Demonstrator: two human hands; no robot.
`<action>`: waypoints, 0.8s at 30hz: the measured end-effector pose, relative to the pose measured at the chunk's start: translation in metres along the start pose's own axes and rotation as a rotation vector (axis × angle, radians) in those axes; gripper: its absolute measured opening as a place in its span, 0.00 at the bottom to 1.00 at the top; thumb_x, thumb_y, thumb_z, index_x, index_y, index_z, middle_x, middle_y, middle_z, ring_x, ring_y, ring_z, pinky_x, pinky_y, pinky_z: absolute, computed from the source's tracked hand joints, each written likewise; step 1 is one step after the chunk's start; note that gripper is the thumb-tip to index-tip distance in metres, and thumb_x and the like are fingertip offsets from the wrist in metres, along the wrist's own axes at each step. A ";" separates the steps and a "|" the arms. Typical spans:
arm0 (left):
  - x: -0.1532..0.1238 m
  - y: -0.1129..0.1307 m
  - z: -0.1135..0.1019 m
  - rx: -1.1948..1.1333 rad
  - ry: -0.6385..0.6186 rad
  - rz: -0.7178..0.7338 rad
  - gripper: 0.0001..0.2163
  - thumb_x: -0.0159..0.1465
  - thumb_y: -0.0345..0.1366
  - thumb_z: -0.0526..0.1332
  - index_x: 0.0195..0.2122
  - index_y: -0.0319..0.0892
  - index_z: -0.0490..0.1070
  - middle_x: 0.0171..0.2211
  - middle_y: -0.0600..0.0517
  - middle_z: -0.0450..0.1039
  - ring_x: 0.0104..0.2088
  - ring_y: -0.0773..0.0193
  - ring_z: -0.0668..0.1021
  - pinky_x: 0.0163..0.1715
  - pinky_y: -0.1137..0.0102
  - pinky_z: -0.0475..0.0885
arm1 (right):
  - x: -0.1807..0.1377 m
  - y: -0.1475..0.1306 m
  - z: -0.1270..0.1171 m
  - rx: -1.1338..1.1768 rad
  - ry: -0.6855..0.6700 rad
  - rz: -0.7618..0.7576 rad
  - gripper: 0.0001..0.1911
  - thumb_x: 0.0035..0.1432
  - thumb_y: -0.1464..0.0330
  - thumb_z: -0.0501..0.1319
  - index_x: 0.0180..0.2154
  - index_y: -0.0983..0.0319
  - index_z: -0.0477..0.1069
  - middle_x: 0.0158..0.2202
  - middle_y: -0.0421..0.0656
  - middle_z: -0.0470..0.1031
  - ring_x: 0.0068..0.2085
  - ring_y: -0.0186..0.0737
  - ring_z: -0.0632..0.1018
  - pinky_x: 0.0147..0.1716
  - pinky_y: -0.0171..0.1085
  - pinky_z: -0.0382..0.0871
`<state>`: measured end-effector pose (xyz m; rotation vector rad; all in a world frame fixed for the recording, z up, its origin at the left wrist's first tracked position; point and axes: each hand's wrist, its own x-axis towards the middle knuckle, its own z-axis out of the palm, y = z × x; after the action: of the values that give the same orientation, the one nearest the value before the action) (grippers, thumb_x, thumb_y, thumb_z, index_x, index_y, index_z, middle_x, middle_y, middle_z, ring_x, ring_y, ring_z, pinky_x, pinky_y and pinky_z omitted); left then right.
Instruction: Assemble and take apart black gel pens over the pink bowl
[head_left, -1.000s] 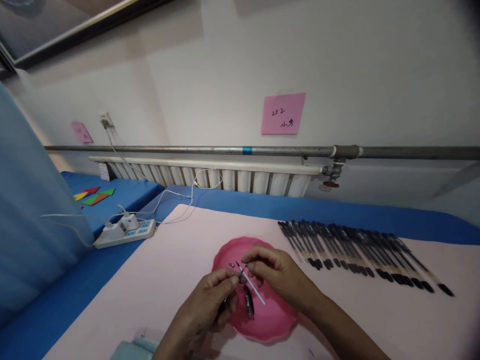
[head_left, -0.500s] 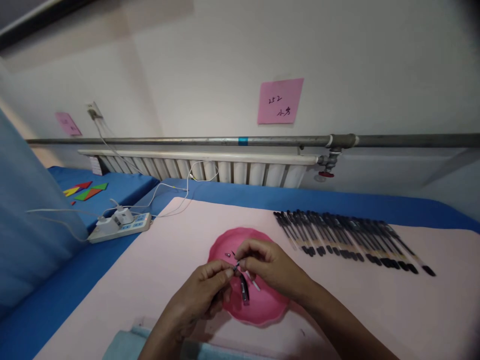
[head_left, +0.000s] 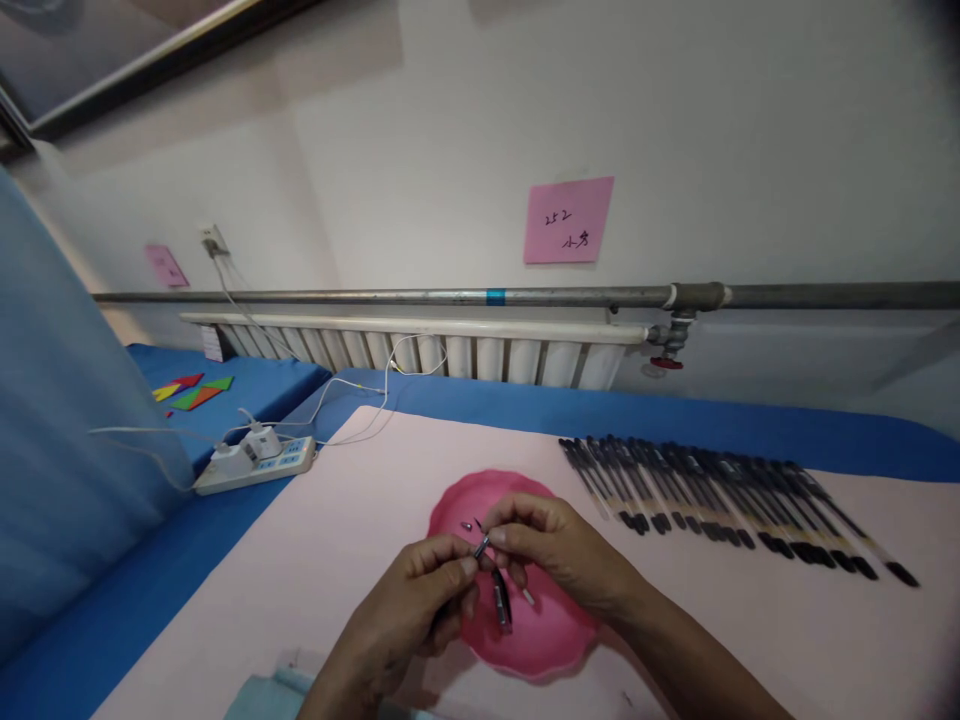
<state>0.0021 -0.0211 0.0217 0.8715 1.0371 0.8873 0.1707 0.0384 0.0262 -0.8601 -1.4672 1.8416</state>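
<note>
Over a pink scallop-edged plate (head_left: pixel 544 655), both my hands meet at a small dark pen part (head_left: pixel 481 547) with a shiny side. My left hand (head_left: pixel 420 595) pinches its lower end between thumb and forefinger. At the upper end, the thumb and fingertips of my right hand (head_left: pixel 555 545) are closed on it. A black piece with a clear end (head_left: pixel 502 602) lies below the fingers, over the plate. Beside it shows the end of a thin white stick (head_left: pixel 528 597), partly hidden by my right fingers. A tiny metallic piece (head_left: pixel 466 525) rests near the plate's far side.
A long row of black-capped pens (head_left: pixel 697 490) lies at the right on the pink sheet (head_left: pixel 300 560). At the left stand a power strip (head_left: pixel 289 460) with white cables and several coloured flat shapes (head_left: pixel 202 395). A light-blue cloth (head_left: pixel 266 695) is at the near edge.
The view has shifted, so everything sits slightly lower and further right. My fingers have turned a little, and more of the small pen part shows between them.
</note>
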 end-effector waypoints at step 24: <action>0.000 -0.001 0.004 -0.065 0.045 -0.010 0.13 0.55 0.45 0.62 0.30 0.39 0.68 0.18 0.57 0.64 0.10 0.78 0.56 0.11 0.76 0.41 | 0.003 0.004 0.010 -0.064 0.132 -0.037 0.10 0.49 0.65 0.62 0.22 0.63 0.67 0.17 0.33 0.67 0.16 0.25 0.62 0.16 0.28 0.55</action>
<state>0.0062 -0.0221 0.0214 0.7947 1.0448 0.9310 0.1603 0.0339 0.0237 -0.9608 -1.4558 1.6860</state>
